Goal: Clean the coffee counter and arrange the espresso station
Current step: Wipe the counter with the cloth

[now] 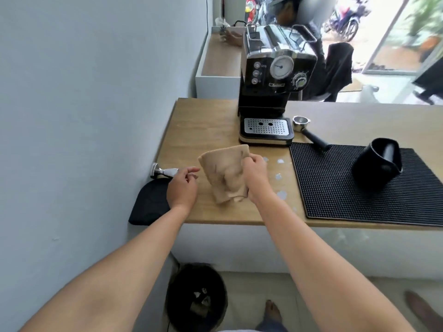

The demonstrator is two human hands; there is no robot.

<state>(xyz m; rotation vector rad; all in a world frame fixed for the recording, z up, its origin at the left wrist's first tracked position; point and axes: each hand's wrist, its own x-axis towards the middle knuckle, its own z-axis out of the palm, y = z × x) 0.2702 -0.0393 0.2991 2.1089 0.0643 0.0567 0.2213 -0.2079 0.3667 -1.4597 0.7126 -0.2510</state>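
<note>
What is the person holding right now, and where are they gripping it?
The right hand holds a beige cloth, pinching it along its right edge. The left hand holds nothing, fingers loosely curled beside it.

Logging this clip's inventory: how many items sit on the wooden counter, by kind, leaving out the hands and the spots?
Espresso machine: 1
Portafilter: 1
Tamper: 1
Knock box: 1
Mats: 2, the ribbed mat and the small mat
Cloth: 1, held by the right hand
Total: 7
</note>
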